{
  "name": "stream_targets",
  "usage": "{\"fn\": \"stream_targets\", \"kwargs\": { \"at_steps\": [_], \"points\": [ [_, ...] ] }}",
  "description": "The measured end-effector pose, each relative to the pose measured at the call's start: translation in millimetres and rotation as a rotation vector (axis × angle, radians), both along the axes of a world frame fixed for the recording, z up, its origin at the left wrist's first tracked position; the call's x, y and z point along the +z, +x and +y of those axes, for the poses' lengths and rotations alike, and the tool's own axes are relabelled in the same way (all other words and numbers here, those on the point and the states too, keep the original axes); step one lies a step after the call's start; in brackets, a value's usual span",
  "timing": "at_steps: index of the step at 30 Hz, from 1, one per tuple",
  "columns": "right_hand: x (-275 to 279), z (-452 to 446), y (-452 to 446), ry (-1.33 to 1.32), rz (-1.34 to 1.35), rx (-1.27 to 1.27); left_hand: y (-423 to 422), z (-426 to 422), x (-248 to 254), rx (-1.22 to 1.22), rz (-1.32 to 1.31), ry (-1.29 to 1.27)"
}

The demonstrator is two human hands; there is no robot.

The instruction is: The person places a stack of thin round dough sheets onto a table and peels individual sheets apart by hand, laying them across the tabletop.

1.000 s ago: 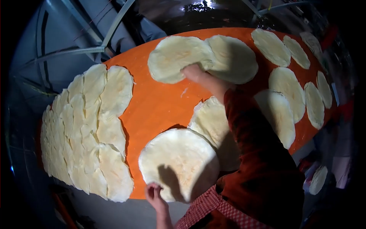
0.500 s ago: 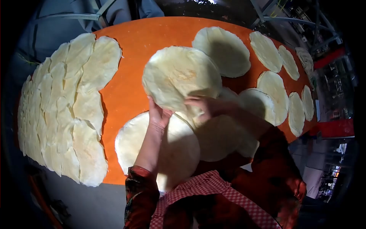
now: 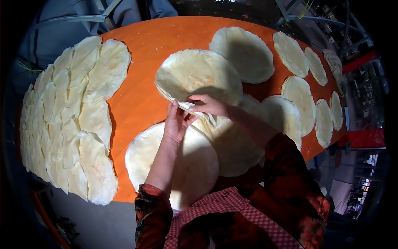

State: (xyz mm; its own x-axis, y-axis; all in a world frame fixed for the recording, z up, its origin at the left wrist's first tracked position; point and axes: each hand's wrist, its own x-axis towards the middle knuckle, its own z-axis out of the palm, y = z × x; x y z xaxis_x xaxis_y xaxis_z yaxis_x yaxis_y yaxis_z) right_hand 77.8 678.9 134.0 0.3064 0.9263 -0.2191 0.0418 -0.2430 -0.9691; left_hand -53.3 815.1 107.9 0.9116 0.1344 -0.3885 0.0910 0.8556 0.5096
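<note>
A round, pale flatbread (image 3: 195,72) with a lightly browned patch lies in the middle, its near edge raised and showing thin layers. My left hand (image 3: 178,122) pinches that raised edge between thumb and fingers. My right hand (image 3: 209,106) is just beside it, fingers closed on the same folded edge, with a flap of the sheet bent up under them. Below my left forearm rests another wide flatbread (image 3: 195,166). More flatbread (image 3: 236,153) lies beneath my right forearm, partly in shadow.
The orange tabletop (image 3: 139,83) carries overlapping rows of flatbreads (image 3: 62,120) on the left. Several single rounds or piles lie on the right, including a flatbread (image 3: 242,54) at the back. Metal frame bars (image 3: 68,18) stand beyond the far edge.
The near edge of the middle flatbread has been lifted and its layers now show. My right hand has moved up and left to close on it; my left hand has shifted slightly.
</note>
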Motion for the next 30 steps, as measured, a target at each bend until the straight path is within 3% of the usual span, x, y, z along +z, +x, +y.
{"fn": "stream_targets", "kwargs": {
  "at_steps": [3, 11, 15, 18, 19, 22, 25, 26, 27, 30],
  "points": [
    [-10.5, -0.4, 2.2, 0.055, 0.077, -0.045, 0.3, -4.2, 14.8, 0.021, 0.051, 0.101],
    [-1.9, 5.0, -13.8, -0.121, -0.395, -0.075, 8.3, -10.6, 12.9, 0.107, 0.225, 0.231],
    [-1.7, 7.1, -7.7, -0.122, -0.196, -0.250, 11.1, -13.4, 17.4, 0.136, 0.287, 0.257],
    [-9.3, 9.6, -4.5, -0.114, -0.195, -0.370, 11.3, -12.3, 2.3, 0.177, 0.235, 0.241],
    [-7.4, 5.1, -5.2, -0.212, -0.387, -0.339, 12.2, -12.3, -2.5, 0.187, 0.241, 0.237],
    [-25.2, 8.3, -16.7, -0.143, -0.734, -0.360, 15.1, -14.6, -3.7, 0.235, 0.254, 0.230],
    [-23.9, 13.4, 20.8, -0.091, -0.567, -0.324, 19.4, -15.0, 1.1, 0.276, 0.275, 0.238],
    [-17.7, 13.8, 44.3, -0.067, -0.488, -0.304, 25.7, -9.4, 3.4, 0.266, 0.253, 0.282],
    [69.5, 7.5, 61.2, -0.264, -0.713, -0.169, 28.3, -1.6, 3.1, 0.251, 0.237, 0.323],
    [121.6, 14.5, 201.7, -0.231, -0.828, -0.183, 40.5, 37.3, 16.5, 0.175, 0.220, 0.503]
  ]
}}
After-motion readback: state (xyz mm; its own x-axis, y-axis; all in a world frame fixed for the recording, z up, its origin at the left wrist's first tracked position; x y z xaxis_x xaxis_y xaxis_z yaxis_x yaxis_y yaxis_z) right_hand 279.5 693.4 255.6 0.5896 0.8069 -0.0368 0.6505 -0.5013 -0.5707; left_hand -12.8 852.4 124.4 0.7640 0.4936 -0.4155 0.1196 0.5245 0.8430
